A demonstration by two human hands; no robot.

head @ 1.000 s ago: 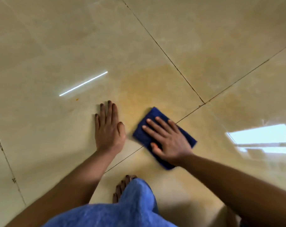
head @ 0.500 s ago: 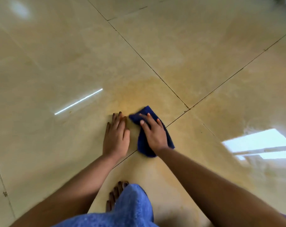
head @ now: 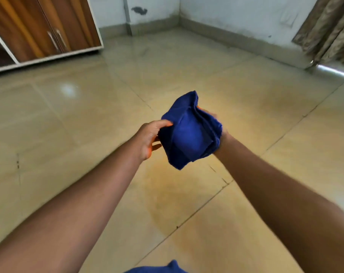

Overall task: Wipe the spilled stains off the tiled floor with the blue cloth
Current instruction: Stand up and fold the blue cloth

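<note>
Both my arms reach forward, raised clear of the floor, with the blue cloth (head: 188,133) bunched between my hands. My left hand (head: 150,137) sits at the cloth's left edge, palm turned inward, thumb on top and fingers curled beneath, pinching the fabric. My right hand (head: 219,131) is almost wholly hidden behind the cloth; only fingertips show at the upper right fold, blurred, and the wrist emerges at the lower right. It appears to grip the cloth from behind. The cloth is crumpled, its folds hanging down to a point between my wrists.

Below my hands, the tiled floor (head: 88,125) carries a yellowish-orange stain (head: 167,186), spreading across the grout lines under my forearms and to the right of my right hand. Beyond my hands to the left stands a wooden cabinet (head: 41,30) with two metal handles. Beyond to the right hangs a patterned curtain (head: 328,26) against the wall (head: 236,14).
</note>
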